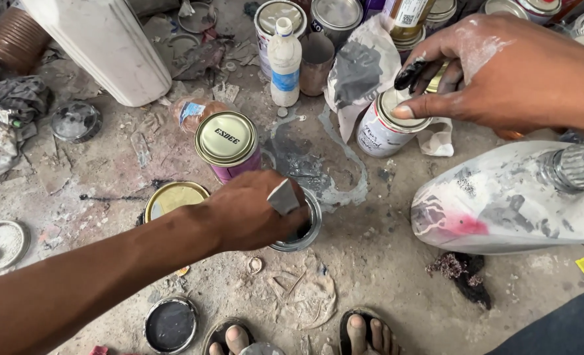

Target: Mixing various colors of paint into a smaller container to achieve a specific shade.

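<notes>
Here, upright open tin [303, 231] (mouth upward) under left hand [252, 213].

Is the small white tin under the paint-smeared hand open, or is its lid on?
Lid on: the small white paint tin stands upright with its metal lid seated, and the right hand rests its thumb on that lid.

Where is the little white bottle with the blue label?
The white bottle stands upright on the floor at top centre of the head view, among the paint tins, behind the gold-lidded purple tin.

Two hands work here. One white plastic bottle [284, 60] stands at twelve o'clock, two sealed small tins sit mid-floor, and three loose lids lie toward eight o'clock.
</notes>
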